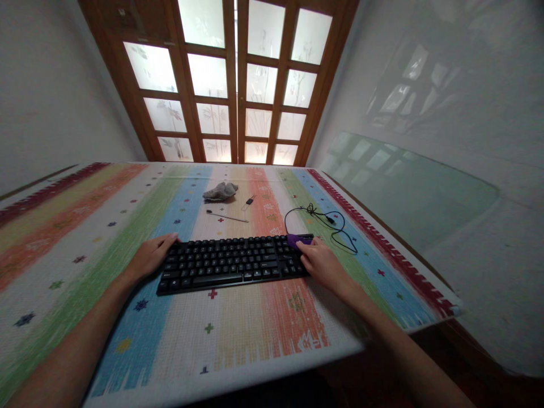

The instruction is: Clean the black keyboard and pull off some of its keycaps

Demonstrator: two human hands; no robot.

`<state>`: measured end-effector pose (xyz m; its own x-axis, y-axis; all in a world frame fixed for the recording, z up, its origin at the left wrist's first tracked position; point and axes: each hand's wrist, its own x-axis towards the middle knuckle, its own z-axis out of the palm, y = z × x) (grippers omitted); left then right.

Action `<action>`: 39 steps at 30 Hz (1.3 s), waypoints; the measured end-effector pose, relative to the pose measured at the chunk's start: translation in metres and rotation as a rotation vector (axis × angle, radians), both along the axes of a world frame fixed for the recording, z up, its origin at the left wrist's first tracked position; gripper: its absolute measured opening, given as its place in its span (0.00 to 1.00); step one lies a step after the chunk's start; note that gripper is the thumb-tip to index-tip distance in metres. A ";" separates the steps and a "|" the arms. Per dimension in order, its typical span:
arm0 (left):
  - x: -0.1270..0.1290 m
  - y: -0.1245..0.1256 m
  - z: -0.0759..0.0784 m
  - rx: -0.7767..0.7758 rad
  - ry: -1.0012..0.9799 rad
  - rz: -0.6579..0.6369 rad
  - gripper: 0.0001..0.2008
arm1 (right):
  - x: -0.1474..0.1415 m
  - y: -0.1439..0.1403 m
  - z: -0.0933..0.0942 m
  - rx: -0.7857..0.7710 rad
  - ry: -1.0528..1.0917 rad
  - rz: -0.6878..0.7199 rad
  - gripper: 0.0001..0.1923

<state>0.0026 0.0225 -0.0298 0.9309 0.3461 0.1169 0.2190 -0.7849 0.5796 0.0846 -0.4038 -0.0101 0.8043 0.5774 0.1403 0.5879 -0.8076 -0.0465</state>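
Right now I have the keyboard [233, 263] lying flat on the striped cloth [255, 328], its long side towards me and close enough that both arms reach it without stretching. It sits square to my view, which I judge is why a hand can take each end.

My left hand [151, 256] rests at the left end, palm down, fingers loosely curled over the corner keys; it is laid on rather than clamped, so I would call it open and steadying. My right hand [321, 262] is at the far right corner, fingers bent around a small purple thing [296, 240] pressed against the top row there. I read that as a cloth or pad (too small to be sure), and the hand is closed on it.

Behind the keyboard, well apart, lie a crumpled grey rag [220, 191], a thin stick-like tool [227, 216] and a small dark clip-like piece [249, 200], set out of the way of my arms but within reach. A black cable [335, 224] loops loosely on the cloth just beyond my right hand; I cannot tell where it joins the keyboard. Frosted window panes [238, 85] stand past the table's far edge.
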 end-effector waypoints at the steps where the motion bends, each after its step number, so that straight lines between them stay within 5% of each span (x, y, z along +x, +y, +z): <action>1: 0.000 0.000 0.000 0.000 -0.001 0.003 0.28 | 0.000 -0.001 0.001 -0.003 0.005 0.002 0.12; 10: -0.002 -0.004 0.005 0.000 0.017 -0.004 0.29 | 0.002 -0.006 0.000 0.062 0.006 0.041 0.14; 25: -0.001 -0.001 0.002 -0.007 0.002 -0.008 0.29 | 0.026 -0.020 -0.014 0.757 -0.043 -0.306 0.21; 28: -0.001 -0.003 0.004 -0.007 0.017 -0.003 0.28 | 0.023 -0.023 -0.014 0.641 -0.181 -0.249 0.21; 33: -0.002 -0.004 0.006 -0.005 0.025 0.007 0.28 | 0.014 -0.021 -0.019 0.314 -0.097 -0.008 0.22; 39: -0.002 -0.005 0.008 0.001 0.033 0.007 0.28 | 0.012 -0.020 -0.022 0.275 -0.088 -0.052 0.21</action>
